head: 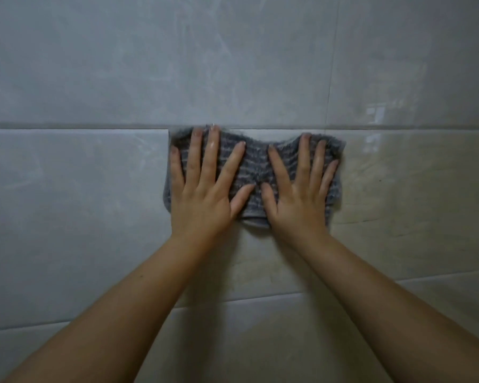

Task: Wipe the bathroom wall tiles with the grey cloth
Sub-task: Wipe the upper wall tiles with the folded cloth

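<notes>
Two splayed grips, left hand (205, 201) and right hand (297, 201), press grey cloth (256, 163) to tiles (94, 78)

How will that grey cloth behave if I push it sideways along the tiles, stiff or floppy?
Probably floppy: the grey cloth bunches into folds between the left hand and right hand. It likely slides readily, since the wall tiles look glossy. Pushed unevenly, it may wrinkle more.

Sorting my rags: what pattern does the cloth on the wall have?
The grey cloth has thin paler horizontal stripes across it, seen in the head view.
</notes>
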Action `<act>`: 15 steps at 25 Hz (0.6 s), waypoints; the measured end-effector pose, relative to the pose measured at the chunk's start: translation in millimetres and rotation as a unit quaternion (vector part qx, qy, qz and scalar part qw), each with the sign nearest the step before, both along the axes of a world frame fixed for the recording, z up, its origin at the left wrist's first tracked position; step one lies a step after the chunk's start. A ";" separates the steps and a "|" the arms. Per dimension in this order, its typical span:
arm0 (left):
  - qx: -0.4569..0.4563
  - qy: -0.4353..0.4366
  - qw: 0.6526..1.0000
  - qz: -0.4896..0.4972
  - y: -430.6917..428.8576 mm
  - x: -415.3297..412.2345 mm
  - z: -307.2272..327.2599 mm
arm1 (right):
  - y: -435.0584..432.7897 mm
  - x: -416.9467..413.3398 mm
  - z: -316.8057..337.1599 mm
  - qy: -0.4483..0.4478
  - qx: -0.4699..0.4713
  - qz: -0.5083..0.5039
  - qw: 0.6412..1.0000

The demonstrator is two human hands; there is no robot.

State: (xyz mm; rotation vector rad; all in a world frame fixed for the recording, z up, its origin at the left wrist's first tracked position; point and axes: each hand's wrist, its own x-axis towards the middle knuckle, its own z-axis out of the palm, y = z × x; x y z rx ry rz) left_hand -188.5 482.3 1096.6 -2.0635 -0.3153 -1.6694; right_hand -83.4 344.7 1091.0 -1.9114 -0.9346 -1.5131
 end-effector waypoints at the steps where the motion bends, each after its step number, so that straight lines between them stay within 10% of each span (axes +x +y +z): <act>1: -0.012 -0.011 1.000 0.002 -2.0 3.3 16.4 | -2.3 3.9 20.5 0.000 0.007 -0.003 1.000; 15: 0.036 0.058 0.998 -0.002 4.5 -12.0 -88.5 | 15.7 -8.6 -109.8 0.043 0.056 -0.021 0.997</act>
